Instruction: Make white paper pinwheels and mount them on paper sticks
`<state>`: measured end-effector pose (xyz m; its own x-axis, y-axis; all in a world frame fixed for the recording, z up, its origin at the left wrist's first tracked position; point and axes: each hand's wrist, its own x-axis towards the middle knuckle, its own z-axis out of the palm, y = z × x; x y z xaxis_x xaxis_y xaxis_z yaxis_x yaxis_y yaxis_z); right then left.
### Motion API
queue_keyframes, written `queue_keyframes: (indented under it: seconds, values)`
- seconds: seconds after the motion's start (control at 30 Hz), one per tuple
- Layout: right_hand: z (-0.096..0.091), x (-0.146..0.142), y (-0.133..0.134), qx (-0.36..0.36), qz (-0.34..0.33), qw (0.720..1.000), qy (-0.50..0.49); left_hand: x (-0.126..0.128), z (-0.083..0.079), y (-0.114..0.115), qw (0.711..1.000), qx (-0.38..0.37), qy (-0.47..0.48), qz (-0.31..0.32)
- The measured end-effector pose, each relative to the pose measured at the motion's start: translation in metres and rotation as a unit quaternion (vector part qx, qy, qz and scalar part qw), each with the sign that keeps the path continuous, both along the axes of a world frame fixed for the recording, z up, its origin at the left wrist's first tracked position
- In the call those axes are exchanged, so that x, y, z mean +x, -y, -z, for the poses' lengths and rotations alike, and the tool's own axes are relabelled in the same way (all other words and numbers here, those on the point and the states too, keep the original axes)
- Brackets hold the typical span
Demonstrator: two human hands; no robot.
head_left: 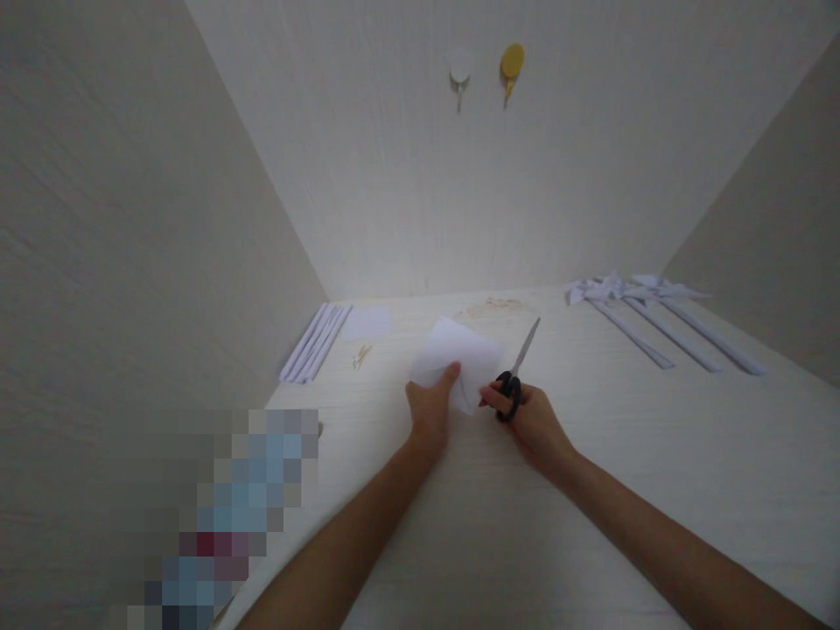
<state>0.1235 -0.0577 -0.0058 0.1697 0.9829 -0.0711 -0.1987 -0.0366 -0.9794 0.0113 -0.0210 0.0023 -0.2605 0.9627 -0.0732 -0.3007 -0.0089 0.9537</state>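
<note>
My left hand [430, 407] pinches the near edge of a folded white paper sheet [459, 354], thumb on top, lifting it a little above the pale table [591, 490]. My right hand [528, 420] grips black-handled scissors [518, 372] by the loops. Their blades point up and away, just right of the paper, and look closed or nearly so.
Several folded white paper strips [315, 343] lie at the back left beside a small flat sheet [367, 324] and tiny wooden sticks [360, 355]. Long paper pieces with bow-like ends [649, 311] lie at the back right. Two hooks, white [459, 70] and yellow [512, 66], hang on the rear wall.
</note>
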Motion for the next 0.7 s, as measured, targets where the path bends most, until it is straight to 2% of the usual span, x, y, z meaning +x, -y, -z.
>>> queue_keyframes:
  seconds: [0.13,0.33,0.7]
  values:
    - [0.002,-0.001,0.001,-0.003,-0.002,1.0,0.031,0.0,0.002,0.0,1.0,-0.003,-0.011,-0.002]
    - [0.005,0.002,-0.001,0.015,-0.007,1.0,0.02,0.0,0.002,0.002,0.997,0.029,0.003,0.076]
    - [0.003,0.01,-0.006,0.01,-0.01,0.999,-0.042,0.002,-0.009,0.01,0.983,0.061,-0.093,0.143]
